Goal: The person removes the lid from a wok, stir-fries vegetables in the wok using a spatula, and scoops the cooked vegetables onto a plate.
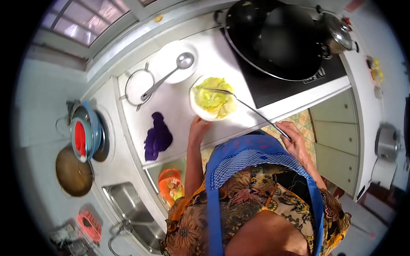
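Note:
A white plate [194, 104] of cooked pale green leafy vegetables [213, 96] sits on the counter in front of me. My left hand [199, 129] is closed at the plate's near rim, with part of the fingers hidden. In my right hand [292, 135] is the dark handle of a long-handled metal spatula [250, 107]. Its head lies over the vegetables, its flat end partly lost among the leaves. Behind the plate, a grey ladle [164, 81] rests across a white dish [166, 55] and a round wire rack [127, 87].
A large black wok [239, 47] covers much of the dark cooktop [265, 94], with a lidded metal pot [337, 32] beside it. A purple cloth [158, 138] lies on the counter to the left. Farther left are stacked basins [98, 132] and a steel sink [128, 202]. An orange basket [164, 181] stands below.

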The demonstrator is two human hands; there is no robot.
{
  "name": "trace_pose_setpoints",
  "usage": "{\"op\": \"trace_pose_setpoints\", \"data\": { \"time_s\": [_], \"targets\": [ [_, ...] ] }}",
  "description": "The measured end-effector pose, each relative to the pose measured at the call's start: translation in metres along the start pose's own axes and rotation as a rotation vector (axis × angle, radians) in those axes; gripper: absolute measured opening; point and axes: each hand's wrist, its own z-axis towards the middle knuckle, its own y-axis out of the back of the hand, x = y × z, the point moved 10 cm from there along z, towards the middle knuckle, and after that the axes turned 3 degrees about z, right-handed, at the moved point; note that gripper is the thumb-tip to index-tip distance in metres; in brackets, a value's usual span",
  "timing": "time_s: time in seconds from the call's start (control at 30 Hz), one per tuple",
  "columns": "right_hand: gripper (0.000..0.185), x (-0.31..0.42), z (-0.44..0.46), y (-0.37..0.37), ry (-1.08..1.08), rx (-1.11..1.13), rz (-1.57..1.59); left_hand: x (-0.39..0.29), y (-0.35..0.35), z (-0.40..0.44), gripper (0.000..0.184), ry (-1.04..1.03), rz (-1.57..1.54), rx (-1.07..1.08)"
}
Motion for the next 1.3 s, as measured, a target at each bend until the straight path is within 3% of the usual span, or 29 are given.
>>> {"op": "trace_pose_setpoints", "data": {
  "time_s": [0.2,0.23,0.27,0.33,0.4,0.6,0.73,0.8,0.9,1.07,1.2,1.3],
  "targets": [
    [0.042,-0.003,0.019,0.027,0.009,0.003,0.271,-0.005,0.000,-0.004,0.040,0.009,-0.029,-0.088],
    [0.042,-0.017,0.015,0.030,-0.229,-0.005,0.490,-0.004,0.002,-0.002,0.040,0.007,-0.037,-0.080],
    [0.042,-0.015,0.015,0.034,-0.226,-0.008,0.490,-0.001,0.004,-0.001,0.040,0.005,-0.046,-0.075],
    [0.042,-0.023,0.019,0.051,-0.268,-0.139,0.709,-0.001,0.004,-0.004,0.041,0.014,-0.048,-0.088],
    [0.044,-0.014,0.029,0.076,-0.210,-0.205,0.674,0.001,0.008,-0.005,0.042,0.018,-0.049,-0.103],
    [0.040,-0.040,0.076,0.154,-0.150,-0.371,0.290,0.007,0.014,-0.008,0.049,-0.010,-0.107,-0.072],
    [0.038,-0.029,0.162,0.197,0.136,-0.283,-0.049,0.011,0.028,-0.017,0.052,-0.020,-0.157,-0.250],
    [0.039,0.024,0.195,0.203,0.537,-0.309,-0.394,0.013,0.032,-0.024,0.053,-0.043,-0.170,-0.291],
    [0.040,0.038,0.252,0.206,0.465,-0.285,-0.553,0.018,0.028,-0.035,0.049,-0.104,-0.241,-0.309],
    [0.043,0.063,0.289,0.173,0.600,-0.325,-0.833,0.039,0.024,-0.054,0.052,-0.090,-0.358,-0.455],
    [0.048,0.090,0.248,0.133,0.680,-0.128,-1.126,0.059,0.030,-0.061,0.051,-0.090,-0.379,-0.452],
    [0.047,0.090,0.233,0.157,0.679,0.019,-1.183,0.065,0.016,-0.067,0.050,-0.080,-0.367,-0.491]
  ]
}}
